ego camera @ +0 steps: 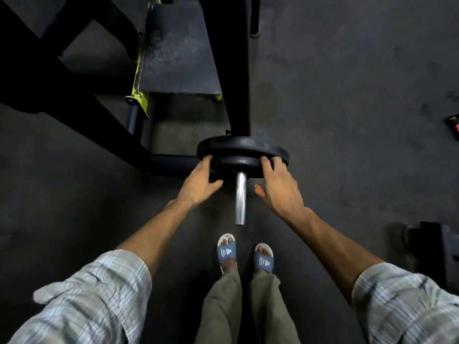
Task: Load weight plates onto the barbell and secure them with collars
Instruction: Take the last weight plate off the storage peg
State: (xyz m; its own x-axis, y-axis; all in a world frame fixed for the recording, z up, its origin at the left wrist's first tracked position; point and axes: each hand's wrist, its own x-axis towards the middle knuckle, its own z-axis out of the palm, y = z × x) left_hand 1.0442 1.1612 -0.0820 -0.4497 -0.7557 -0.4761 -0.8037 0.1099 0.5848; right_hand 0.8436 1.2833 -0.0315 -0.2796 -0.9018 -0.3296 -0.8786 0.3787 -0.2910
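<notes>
The barbell's silver sleeve points toward me at the middle of the view. Two black weight plates sit on it: a large plate behind and a smaller plate in front. My left hand grips the smaller plate's left edge, fingers curled over the rim. My right hand grips its right edge the same way. No collar is visible on the sleeve.
A black rack upright rises just behind the plates, with a black and yellow-green bench frame to the left. My sandalled feet stand below the sleeve's end. A dark object lies at right, a red item at the far right edge.
</notes>
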